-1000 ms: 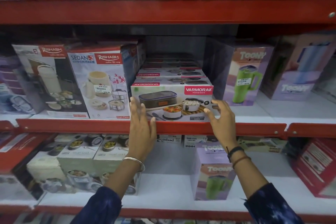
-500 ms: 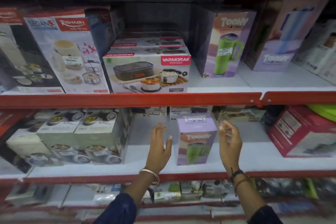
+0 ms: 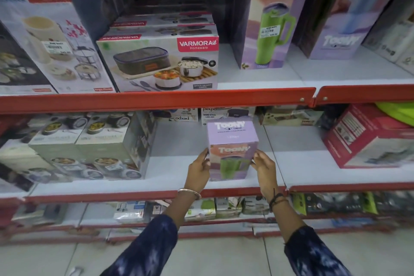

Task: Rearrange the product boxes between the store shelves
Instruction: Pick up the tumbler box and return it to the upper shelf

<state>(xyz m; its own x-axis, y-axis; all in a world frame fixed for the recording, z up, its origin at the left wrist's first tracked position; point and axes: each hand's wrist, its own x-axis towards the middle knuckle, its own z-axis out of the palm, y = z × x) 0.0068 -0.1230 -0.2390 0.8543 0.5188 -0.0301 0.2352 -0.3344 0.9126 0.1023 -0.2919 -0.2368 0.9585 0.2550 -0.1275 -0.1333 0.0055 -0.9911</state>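
A lilac Toony tumbler box stands upright on the lower white shelf, near its front edge. My left hand presses its left side and my right hand presses its right side, so both hands grip it. On the shelf above, a white Varmora lunch box carton sits at the front of a row of the same cartons. To its right a tall Toony tumbler box with a green mug picture stands upright.
Rishabh lunch-pack boxes fill the upper left. Pale green lunch box cartons crowd the lower left, and a red carton sits lower right. Red shelf lips run across. Pexpo boxes stand behind.
My hands left the Varmora carton on the upper shelf, dropped to the lower shelf and closed on the lilac Toony box. The view tilted downward.
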